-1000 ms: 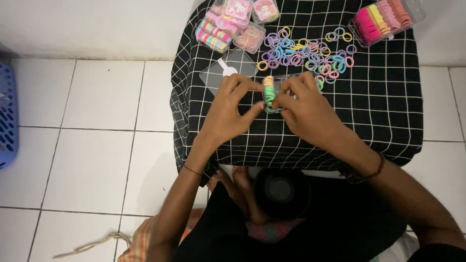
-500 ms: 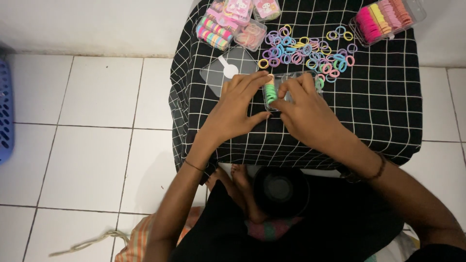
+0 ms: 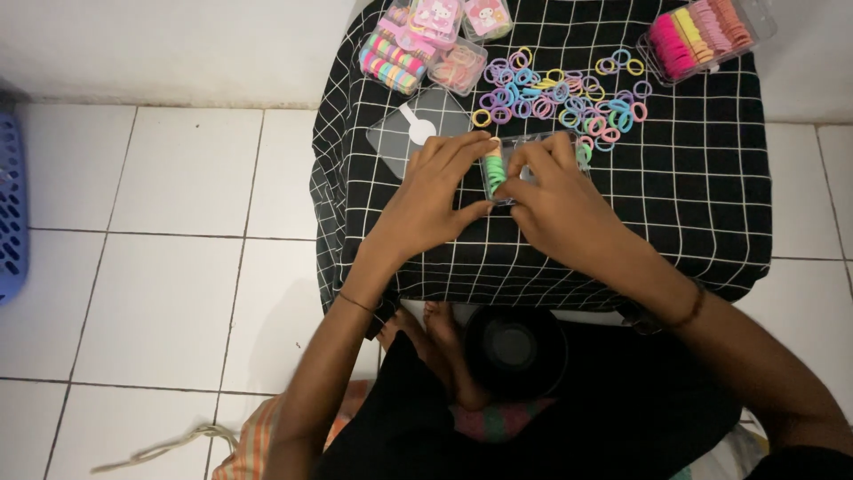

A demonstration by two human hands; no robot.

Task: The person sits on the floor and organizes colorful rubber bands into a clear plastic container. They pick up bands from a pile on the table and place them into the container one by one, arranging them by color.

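My left hand (image 3: 434, 197) and my right hand (image 3: 553, 201) meet over a small clear plastic box (image 3: 508, 169) on a black table cover with a white grid (image 3: 675, 213). Inside the box stands a row of green and orange hair ties (image 3: 494, 169). Both hands hold the box, with fingertips pressing on the ties. Behind the hands lies a loose pile of small pastel hair ties (image 3: 560, 93). A clear flat lid with a white tab (image 3: 410, 133) lies left of the box.
At the back left are small boxes of coloured ties (image 3: 418, 44). A clear box of pink and yellow ties (image 3: 702, 36) stands at the back right. A blue basket (image 3: 11, 204) sits on the white tile floor at left. My bare feet (image 3: 435, 342) show below the table's front edge.
Both hands have stayed on the clear box; the fingers shifted slightly around the row of ties. The view moved a little.
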